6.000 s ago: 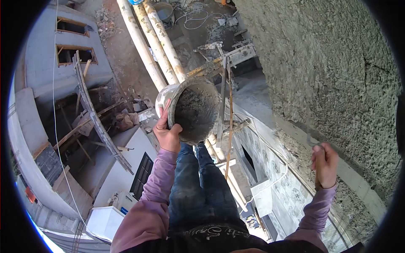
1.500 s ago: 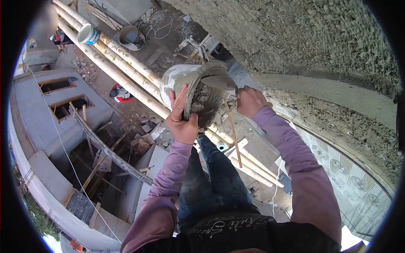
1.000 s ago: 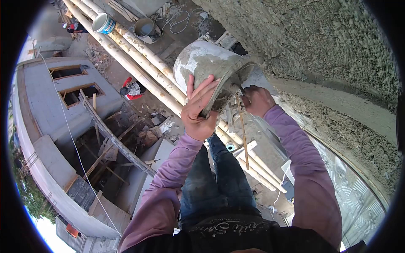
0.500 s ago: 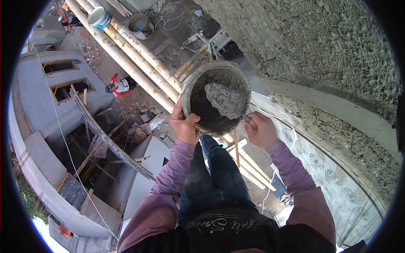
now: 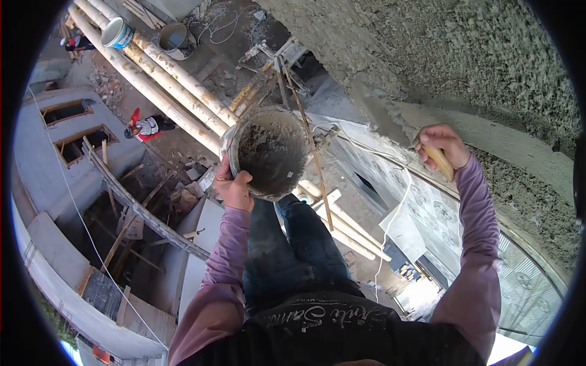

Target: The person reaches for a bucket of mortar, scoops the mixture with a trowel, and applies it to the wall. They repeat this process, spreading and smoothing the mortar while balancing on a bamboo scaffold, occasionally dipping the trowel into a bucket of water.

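Observation:
My left hand (image 5: 234, 186) grips the rim of a grey mortar bucket (image 5: 268, 152), held out in front of me with its mouth facing up and wet mortar inside. My right hand (image 5: 441, 143) is closed around the wooden handle of a trowel (image 5: 438, 160), raised against the rough plastered wall (image 5: 464, 61). The trowel's blade is hidden against the fresh mortar at the wall's ledge. Both arms wear purple sleeves, and my jeans-clad legs hang below the bucket.
I am high above a building site. Bamboo scaffold poles (image 5: 165, 91) run diagonally beneath me. A person in red and white (image 5: 144, 126) stands far below, near two buckets (image 5: 146, 35). A thin stick (image 5: 312, 155) and a white cord (image 5: 397, 201) hang close by.
My right hand has lifted the loaded trowel out of the bucket and swung right to the wall. The bucket has dropped slightly and moved left, with less mortar showing in it.

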The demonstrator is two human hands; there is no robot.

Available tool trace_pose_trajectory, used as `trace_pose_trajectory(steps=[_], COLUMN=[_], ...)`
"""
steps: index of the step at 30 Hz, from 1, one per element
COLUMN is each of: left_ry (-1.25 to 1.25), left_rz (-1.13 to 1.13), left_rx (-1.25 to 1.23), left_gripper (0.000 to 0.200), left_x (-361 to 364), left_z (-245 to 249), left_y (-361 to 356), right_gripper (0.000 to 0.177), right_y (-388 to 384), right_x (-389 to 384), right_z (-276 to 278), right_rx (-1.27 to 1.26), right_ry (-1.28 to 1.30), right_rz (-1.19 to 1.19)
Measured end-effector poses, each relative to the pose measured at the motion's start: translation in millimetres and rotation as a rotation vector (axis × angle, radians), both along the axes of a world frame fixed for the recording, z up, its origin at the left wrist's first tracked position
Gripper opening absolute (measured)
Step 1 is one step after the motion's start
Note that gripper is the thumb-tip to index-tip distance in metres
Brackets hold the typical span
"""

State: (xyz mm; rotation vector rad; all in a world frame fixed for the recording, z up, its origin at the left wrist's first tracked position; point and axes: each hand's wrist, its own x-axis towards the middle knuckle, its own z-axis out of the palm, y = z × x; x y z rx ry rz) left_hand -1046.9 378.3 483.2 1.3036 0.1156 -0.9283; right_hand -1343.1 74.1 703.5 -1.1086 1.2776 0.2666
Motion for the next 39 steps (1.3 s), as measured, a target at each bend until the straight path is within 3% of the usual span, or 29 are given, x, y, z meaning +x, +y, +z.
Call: trace_pose_trajectory(steps=[2,3,5,6,7,9,11,13,15,16,18,30,31,36,39], left_ry=[-0.032,-0.021,0.025,0.011,0.001,-0.027,-0.04,-0.04,-0.028,-0.045,-0.043,-0.036,-0.038,0.007,0.015], left_rz=[0.017,0.036,0.023,-0.003,-0.017,-0.031,-0.018,-0.032,-0.058,-0.103,-0.132,-0.122,-0.105,-0.066,-0.098], left_rx=[-0.007,-0.01,-0.019,-0.017,-0.004,0.011,0.006,0.015,0.006,0.034,0.029,0.09,0.09,0.102,0.117], left_gripper=[0.068,0.067,0.066,0.066,0.067,0.069,0.069,0.069,0.069,0.069,0.07,0.066,0.064,0.061,0.066], left_x=[10,14,15,14,12,7,7,8,14,17,21,14,12,5,5], left_z=[5,8,17,21,19,11,7,7,9,2,3,-8,-4,-10,-15], left_y=[1,1,-2,-5,-8,-11,-17,-15,-19,-15,-14,0,-3,0,3], right_gripper=[0.025,0.023,0.023,0.023,0.022,0.021,0.012,0.022,0.025,0.024,0.024,0.019,0.02,0.023,0.023], right_y=[36,66,114,125,127,115,100,97,87,79,68,98,100,104,117], right_x=[-4,-13,-33,-33,-32,-29,-31,-34,-46,-51,-52,-65,-69,-30,30], right_z=[49,83,136,145,141,106,33,-83,-178,-205,-208,-4,4,28,28], right_rx=[-0.643,-0.753,-0.943,-0.964,-0.989,-1.044,-0.997,-1.044,-1.144,-1.185,-1.247,-1.245,-1.253,-1.606,-1.331], right_ry=[0.385,0.314,0.308,0.283,0.339,0.441,0.453,0.231,0.297,0.313,0.356,0.554,0.556,0.661,0.401], right_rz=[0.004,-0.193,-0.241,-0.339,-0.269,-0.12,0.266,0.259,0.33,0.289,0.19,0.014,-0.021,0.281,0.29])
